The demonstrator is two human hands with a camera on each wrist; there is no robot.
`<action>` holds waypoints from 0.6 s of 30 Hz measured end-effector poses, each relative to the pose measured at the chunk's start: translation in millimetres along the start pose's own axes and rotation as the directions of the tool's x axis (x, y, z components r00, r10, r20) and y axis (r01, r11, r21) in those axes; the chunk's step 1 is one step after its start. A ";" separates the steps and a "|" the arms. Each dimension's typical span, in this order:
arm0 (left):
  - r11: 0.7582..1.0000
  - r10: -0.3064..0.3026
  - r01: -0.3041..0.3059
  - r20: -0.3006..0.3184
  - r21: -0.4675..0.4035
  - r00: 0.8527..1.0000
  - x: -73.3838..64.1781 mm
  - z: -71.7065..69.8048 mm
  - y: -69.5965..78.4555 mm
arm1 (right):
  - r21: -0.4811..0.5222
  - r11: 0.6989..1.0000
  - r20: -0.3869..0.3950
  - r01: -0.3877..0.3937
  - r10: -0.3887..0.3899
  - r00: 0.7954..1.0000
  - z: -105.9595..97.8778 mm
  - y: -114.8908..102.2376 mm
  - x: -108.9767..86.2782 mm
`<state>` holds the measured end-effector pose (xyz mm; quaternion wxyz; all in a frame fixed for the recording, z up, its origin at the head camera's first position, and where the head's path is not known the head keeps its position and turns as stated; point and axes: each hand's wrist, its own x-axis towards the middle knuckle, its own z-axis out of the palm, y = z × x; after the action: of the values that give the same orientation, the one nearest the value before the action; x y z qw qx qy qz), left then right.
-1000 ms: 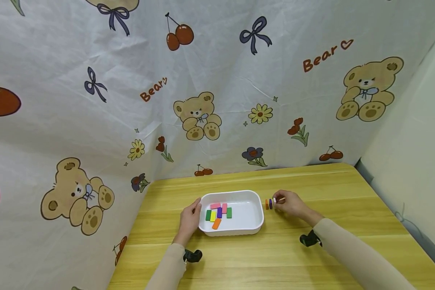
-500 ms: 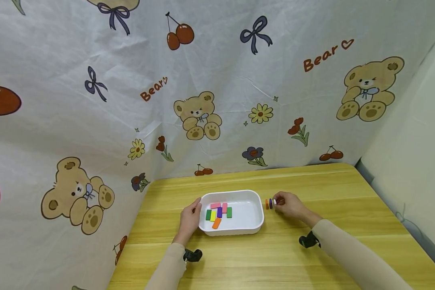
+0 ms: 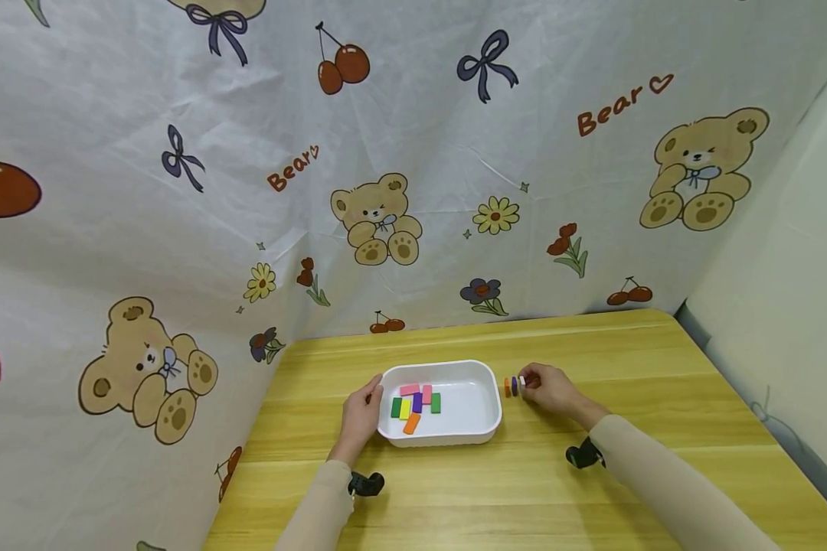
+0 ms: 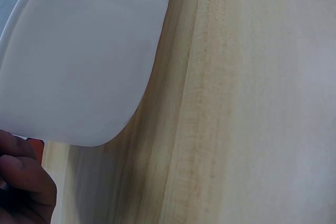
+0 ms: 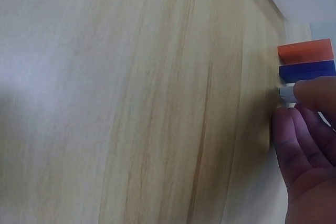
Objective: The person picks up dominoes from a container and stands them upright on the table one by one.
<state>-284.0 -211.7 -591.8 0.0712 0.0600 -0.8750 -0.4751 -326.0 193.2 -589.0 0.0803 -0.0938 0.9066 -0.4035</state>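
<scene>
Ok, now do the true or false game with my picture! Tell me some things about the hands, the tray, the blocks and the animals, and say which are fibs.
1. The left hand holds the white tray. True.
2. All the blocks are inside the tray. False: a purple block is outside it, between an orange block and a white block.
3. The right hand is outside the tray, at the white block. True.
4. Just one pink block is in the tray. False: there are two pink blocks.
5. A yellow block lies in the tray. True.
6. The printed animals are cats. False: they are teddy bears.
</scene>
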 end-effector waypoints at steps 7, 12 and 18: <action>1.000 -0.007 0.007 0.003 -0.001 1.000 0.5 1.2 -1.4 | -0.008 1.000 0.007 -0.005 0.005 1.000 0.1 2.1 0.6; 1.000 -0.007 0.007 -0.003 0.002 1.000 1.2 1.1 -1.6 | 0.006 1.000 0.004 0.001 -0.001 1.000 0.1 1.7 -0.2; 1.000 -0.004 0.004 -0.002 0.001 1.000 1.5 0.5 -0.9 | 0.023 1.000 0.009 -0.015 0.015 1.000 0.0 -0.7 -0.5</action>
<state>-285.5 -212.1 -592.7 0.0710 0.0623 -0.8751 -0.4747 -325.4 192.8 -588.5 0.0881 -0.0879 0.9021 -0.4131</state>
